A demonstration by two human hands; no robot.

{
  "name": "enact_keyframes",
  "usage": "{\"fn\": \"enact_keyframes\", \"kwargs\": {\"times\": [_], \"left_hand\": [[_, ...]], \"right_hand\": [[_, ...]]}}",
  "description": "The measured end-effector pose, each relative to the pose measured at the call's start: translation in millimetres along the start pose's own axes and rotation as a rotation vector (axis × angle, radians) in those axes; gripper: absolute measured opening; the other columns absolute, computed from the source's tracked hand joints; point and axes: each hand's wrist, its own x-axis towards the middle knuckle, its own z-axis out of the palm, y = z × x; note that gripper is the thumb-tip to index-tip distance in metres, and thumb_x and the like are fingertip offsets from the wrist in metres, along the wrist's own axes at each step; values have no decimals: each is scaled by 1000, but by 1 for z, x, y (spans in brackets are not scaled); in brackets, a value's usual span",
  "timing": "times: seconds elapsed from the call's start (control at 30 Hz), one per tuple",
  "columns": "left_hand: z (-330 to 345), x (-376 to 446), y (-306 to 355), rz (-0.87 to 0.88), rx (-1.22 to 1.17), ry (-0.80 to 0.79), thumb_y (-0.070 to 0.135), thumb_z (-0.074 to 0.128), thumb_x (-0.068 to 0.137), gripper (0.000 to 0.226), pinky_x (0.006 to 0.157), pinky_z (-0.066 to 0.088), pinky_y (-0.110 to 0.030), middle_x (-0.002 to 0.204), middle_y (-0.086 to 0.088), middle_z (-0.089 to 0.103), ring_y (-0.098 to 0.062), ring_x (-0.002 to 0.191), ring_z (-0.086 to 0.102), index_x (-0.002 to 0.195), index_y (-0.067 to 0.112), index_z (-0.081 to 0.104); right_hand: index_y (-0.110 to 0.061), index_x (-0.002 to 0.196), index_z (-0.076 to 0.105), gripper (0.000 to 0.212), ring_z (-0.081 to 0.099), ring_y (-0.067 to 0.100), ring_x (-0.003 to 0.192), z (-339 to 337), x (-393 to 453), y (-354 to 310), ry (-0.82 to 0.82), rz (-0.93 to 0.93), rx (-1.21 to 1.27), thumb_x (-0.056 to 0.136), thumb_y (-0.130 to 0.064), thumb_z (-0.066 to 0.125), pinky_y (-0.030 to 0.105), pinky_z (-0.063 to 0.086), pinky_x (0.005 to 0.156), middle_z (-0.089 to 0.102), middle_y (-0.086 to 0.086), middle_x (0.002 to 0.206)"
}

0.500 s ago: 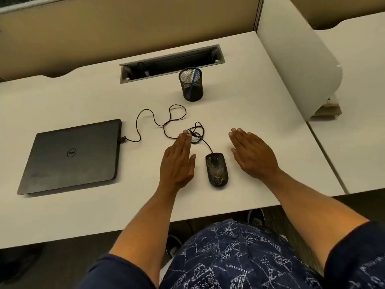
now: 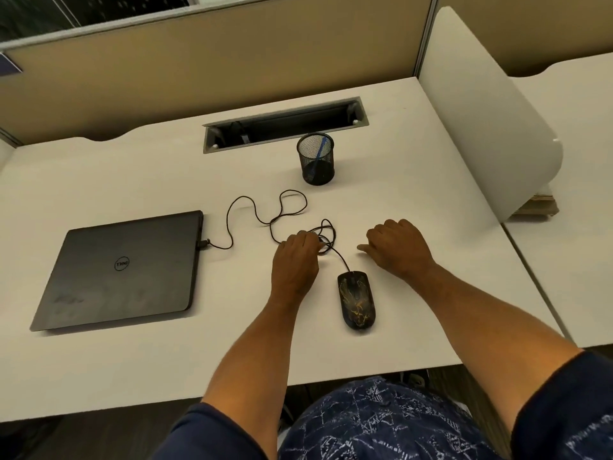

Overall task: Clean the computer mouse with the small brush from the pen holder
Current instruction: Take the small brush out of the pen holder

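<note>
The black computer mouse (image 2: 356, 300) with a gold pattern lies on the white desk (image 2: 132, 360), near its front edge. Its thin cable (image 2: 252, 210) loops back to the laptop. A black mesh pen holder (image 2: 316, 161) stands behind the loops, and the small brush's blue handle (image 2: 319, 150) leans inside it. My left hand (image 2: 294, 260) lies left of the mouse with its fingers bent down over a cable loop; whether they pinch it is hidden. My right hand (image 2: 398, 247) rests right of the mouse, fingers curled under, thumb out, holding nothing.
A closed black laptop (image 2: 122, 270) lies at the left of the desk. A cable slot (image 2: 285, 124) is cut into the desk behind the pen holder. A white rounded divider panel (image 2: 491, 141) bounds the right side, and beige partition walls stand behind.
Both hands were flat on the desk beside the mouse. Now their fingers are curled and both hands sit farther forward, away from the mouse. The head view has tilted up.
</note>
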Motion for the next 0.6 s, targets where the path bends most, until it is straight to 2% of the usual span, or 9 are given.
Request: {"fn": "enact_keyframes", "kwargs": {"times": [0.1, 0.17, 0.27, 0.3, 0.37, 0.43, 0.5, 0.53, 0.6], "left_hand": [[-4, 23, -3, -79, -2, -16, 25, 75, 95, 27, 56, 40, -36, 76, -13, 63, -31, 65, 57, 82, 4, 64], [-6, 40, -6, -120, -15, -39, 31, 67, 100, 31, 63, 45, -41, 86, -15, 63, -32, 74, 59, 86, 3, 65], [-9, 67, -14, -148, -23, -64, 34, 61, 103, 31, 75, 46, -40, 104, -14, 64, -31, 91, 60, 98, 4, 67], [-9, 77, -17, -159, -20, -87, 36, 59, 103, 31, 80, 47, -39, 113, -12, 63, -30, 99, 60, 104, 6, 67], [-8, 94, -23, -189, -19, -105, 40, 56, 103, 36, 93, 47, -39, 135, -10, 59, -29, 118, 57, 120, 10, 66], [-6, 109, -27, -228, -29, -117, 43, 55, 102, 47, 107, 43, -42, 155, -12, 48, -30, 137, 48, 137, 11, 58], [-4, 122, -29, -255, -47, -145, 47, 54, 102, 62, 117, 37, -45, 166, -12, 35, -30, 149, 37, 152, 11, 45], [-3, 127, -30, -259, -52, -158, 48, 54, 102, 68, 120, 34, -46, 169, -10, 29, -29, 153, 33, 157, 12, 38], [0, 136, -32, -248, -51, -183, 50, 53, 102, 76, 122, 30, -46, 172, -8, 20, -28, 156, 26, 163, 14, 26]], "right_hand": [[-5, 57, 68, 39, 61, 33, 55, -7, 25, -5, -23, 43, -8, 84, -28, 83, 36, 46, 57, 63, 11, 57], [-1, 56, 66, 40, 59, 34, 52, -14, 43, -7, -49, 71, -8, 86, -23, 80, 36, 46, 56, 63, 14, 57], [-1, 56, 68, 30, 60, 33, 49, -28, 73, -6, -120, 11, -106, 81, -15, 75, 29, 45, 53, 65, 16, 55], [-1, 66, 73, 29, 63, 34, 58, -31, 85, -4, -148, 16, -107, 88, -18, 66, 29, 41, 56, 69, 17, 65], [-2, 80, 73, 41, 61, 34, 71, -37, 108, 4, -153, 86, -29, 99, -27, 46, 32, 34, 63, 72, 20, 84], [-8, 71, 58, 44, 53, 30, 71, -42, 131, 11, -136, 88, -6, 102, -30, 36, 34, 33, 71, 68, 17, 80], [-12, 61, 43, 47, 50, 27, 68, -52, 153, 12, -117, 72, -3, 100, -34, 28, 38, 36, 81, 64, 13, 73], [-12, 61, 42, 48, 48, 25, 68, -57, 163, 12, -86, 60, 11, 99, -36, 27, 40, 38, 87, 63, 12, 72], [-10, 73, 55, 49, 49, 22, 73, -62, 181, 16, -33, 64, 51, 96, -41, 25, 45, 40, 98, 63, 12, 78]]}}
